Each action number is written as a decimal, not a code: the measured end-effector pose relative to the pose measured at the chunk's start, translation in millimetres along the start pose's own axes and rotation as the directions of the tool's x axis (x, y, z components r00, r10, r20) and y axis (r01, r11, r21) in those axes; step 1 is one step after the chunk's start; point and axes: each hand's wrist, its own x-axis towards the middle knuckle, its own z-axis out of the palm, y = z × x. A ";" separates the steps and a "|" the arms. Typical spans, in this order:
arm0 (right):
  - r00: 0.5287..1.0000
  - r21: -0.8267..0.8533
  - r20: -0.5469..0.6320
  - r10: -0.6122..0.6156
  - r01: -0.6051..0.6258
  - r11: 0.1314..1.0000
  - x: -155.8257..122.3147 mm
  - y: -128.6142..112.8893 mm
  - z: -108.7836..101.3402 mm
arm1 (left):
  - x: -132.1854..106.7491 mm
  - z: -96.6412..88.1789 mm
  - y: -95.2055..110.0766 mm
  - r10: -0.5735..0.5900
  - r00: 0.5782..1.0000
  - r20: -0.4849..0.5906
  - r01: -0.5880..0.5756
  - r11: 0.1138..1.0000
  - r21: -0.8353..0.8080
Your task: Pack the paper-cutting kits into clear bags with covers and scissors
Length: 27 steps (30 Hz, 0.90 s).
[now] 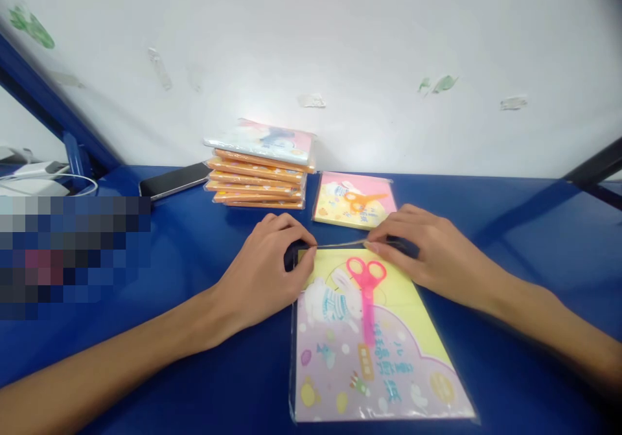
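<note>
Right now, the left hand point(262, 273) and right hand point(413, 247) pinch narrowly on a thin strip point(340, 245), held taut across the top edge of a plastic-sleeved craft pack point(379, 364). The pack lies flat below the hands on the bench point(525, 240), its long axis pointing away. It looks light, floppy and slippery, so that top edge looks like the best hold.
</note>
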 end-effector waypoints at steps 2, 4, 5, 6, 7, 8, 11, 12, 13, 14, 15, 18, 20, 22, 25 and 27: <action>1.000 -0.004 -0.028 -0.008 0.008 1.000 -0.2 -0.1 1.9 | 0.9 0.1 -0.8 0.029 1.000 0.003 -0.029 1.000 -0.013; 0.998 -0.009 -0.058 0.016 -0.017 1.000 -1.0 -1.5 2.8 | 1.1 0.2 -1.6 0.030 1.000 -0.010 -0.030 0.999 -0.032; 0.996 -0.006 -0.078 0.040 -0.041 0.999 -1.6 -2.6 2.7 | 1.1 0.2 -1.8 0.020 1.000 -0.020 -0.021 0.999 -0.050; 0.993 0.000 -0.100 0.064 -0.065 0.998 -2.2 -4.1 2.1 | 1.0 0.1 -1.9 0.008 0.999 -0.032 -0.010 0.997 -0.075; 0.988 0.005 -0.126 0.084 -0.084 0.996 -2.9 -6.0 1.1 | 0.7 -0.2 -1.7 -0.006 0.999 -0.047 0.002 0.994 -0.105; 0.983 0.006 -0.158 0.095 -0.095 0.995 -3.5 -8.2 -0.5 | 0.4 -0.5 -1.4 -0.020 0.998 -0.066 0.011 0.990 -0.138; 0.959 -0.012 -0.272 0.078 -0.084 0.996 -5.1 -16.8 -7.5 | -1.6 -1.8 0.6 -0.026 0.988 -0.154 -0.006 0.979 -0.203; 0.949 -0.021 -0.307 0.065 -0.075 0.997 -5.6 -19.9 -10.2 | -2.6 -2.3 1.6 -0.018 0.981 -0.192 -0.023 0.978 -0.206; 0.940 -0.028 -0.337 0.054 -0.067 0.997 -6.0 -22.9 -12.8 | -3.7 -2.8 2.6 -0.006 0.973 -0.230 -0.041 0.979 -0.201; 0.932 -0.034 -0.360 0.046 -0.062 0.998 -6.3 -25.7 -15.3 | -4.9 -3.3 3.7 0.007 0.964 -0.266 -0.060 0.980 -0.191; 0.925 -0.039 -0.379 0.041 -0.060 0.997 -6.6 -28.1 -17.4 | -6.0 -3.7 4.7 0.018 0.954 -0.298 -0.075 0.981 -0.180; 0.908 -0.056 -0.417 0.036 -0.065 0.996 -7.2 -32.5 -21.5 | -8.6 -4.1 6.9 0.046 0.931 -0.361 -0.110 0.981 -0.158; 0.904 -0.059 -0.426 0.035 -0.066 0.996 -7.3 -33.6 -22.3 | -9.2 -4.0 7.2 0.064 0.922 -0.382 -0.129 0.981 -0.148; 0.903 -0.057 -0.427 0.038 -0.069 0.996 -7.2 -34.0 -22.2 | -9.4 -3.8 7.1 0.072 0.917 -0.393 -0.136 0.981 -0.138; 0.903 -0.054 -0.427 0.043 -0.072 0.996 -6.7 -34.4 -21.8 | -9.4 -4.2 7.5 0.069 0.918 -0.391 -0.131 0.982 -0.134; 0.904 -0.051 -0.425 0.042 -0.070 0.996 -6.3 -34.7 -21.7 | -9.2 -4.6 8.1 0.061 0.922 -0.383 -0.122 0.983 -0.138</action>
